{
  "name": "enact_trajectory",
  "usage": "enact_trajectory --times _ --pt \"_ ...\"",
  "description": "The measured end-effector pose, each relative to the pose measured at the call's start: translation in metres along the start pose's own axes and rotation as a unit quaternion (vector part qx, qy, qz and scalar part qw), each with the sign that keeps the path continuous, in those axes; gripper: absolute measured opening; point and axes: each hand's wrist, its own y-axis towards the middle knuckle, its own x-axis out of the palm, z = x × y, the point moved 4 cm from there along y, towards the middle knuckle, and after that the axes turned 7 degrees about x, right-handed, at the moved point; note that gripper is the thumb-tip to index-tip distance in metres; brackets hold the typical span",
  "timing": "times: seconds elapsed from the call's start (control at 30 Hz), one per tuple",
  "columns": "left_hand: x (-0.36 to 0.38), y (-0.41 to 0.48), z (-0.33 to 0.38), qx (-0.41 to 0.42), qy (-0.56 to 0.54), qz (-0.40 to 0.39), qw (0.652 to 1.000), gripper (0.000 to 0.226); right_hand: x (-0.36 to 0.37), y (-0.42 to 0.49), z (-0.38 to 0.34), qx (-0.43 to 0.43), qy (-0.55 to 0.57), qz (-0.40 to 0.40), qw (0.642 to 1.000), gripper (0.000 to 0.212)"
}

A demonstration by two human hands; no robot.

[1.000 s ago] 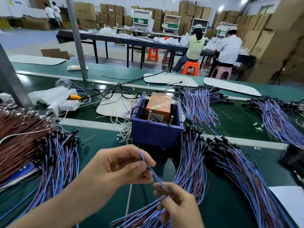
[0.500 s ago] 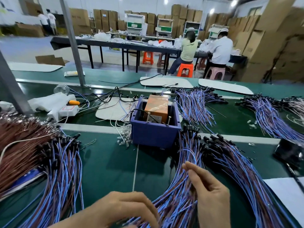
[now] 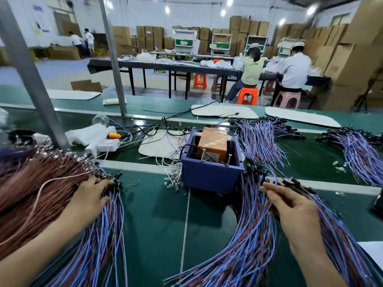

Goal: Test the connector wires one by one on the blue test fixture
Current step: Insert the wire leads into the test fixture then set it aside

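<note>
Left hand (image 3: 91, 195) rests with relaxed, extended fingers on the near-left wire bundle (image 3: 103, 235); right hand (image 3: 294, 206) touches the near-right wire bundle (image 3: 248, 245) with straight fingers. The blue test fixture (image 3: 209, 177) stands between them, farther back.

Blue test fixture (image 3: 209, 177), open-topped box, upright mid-surface; blue-and-brown connector wires (image 3: 255, 241) fanned in bundles on both sides

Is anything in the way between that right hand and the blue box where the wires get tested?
Only wires. The right hand rests on a wire bundle, and that bundle's black connectors are heaped beside the blue box's right corner, between hand and box. The box's open top looks unobstructed.
</note>
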Motion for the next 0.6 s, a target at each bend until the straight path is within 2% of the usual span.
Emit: enact_trajectory --times 0.1,0.17,0.23,0.37,0.5,0.6 --pt "-0.007 0.000 -0.002 -0.006 -0.051 0.033 0.998 0.057 0.019 0.005 0.029 0.109 -0.132 -0.106 0.980 0.019" --pt "-0.008 0.002 -0.004 -0.013 -0.061 0.035 0.997 0.064 0.027 0.000 0.041 0.147 -0.147 -0.146 0.967 0.013" --pt "-0.007 0.007 -0.006 -0.016 -0.060 0.034 0.997 0.061 0.031 -0.005 0.045 0.142 -0.176 -0.156 0.961 0.013" --pt "-0.007 0.016 -0.005 -0.018 -0.058 0.065 0.996 0.039 0.035 -0.015 0.036 0.074 -0.262 -0.178 0.946 0.014" --pt "-0.015 0.019 -0.003 -0.007 -0.075 0.108 0.991 0.016 0.038 -0.028 0.029 0.074 -0.215 -0.197 0.954 0.014" --pt "-0.041 0.011 0.021 0.021 -0.118 0.210 0.970 0.011 0.039 -0.039 0.022 0.111 -0.119 -0.196 0.967 0.020"
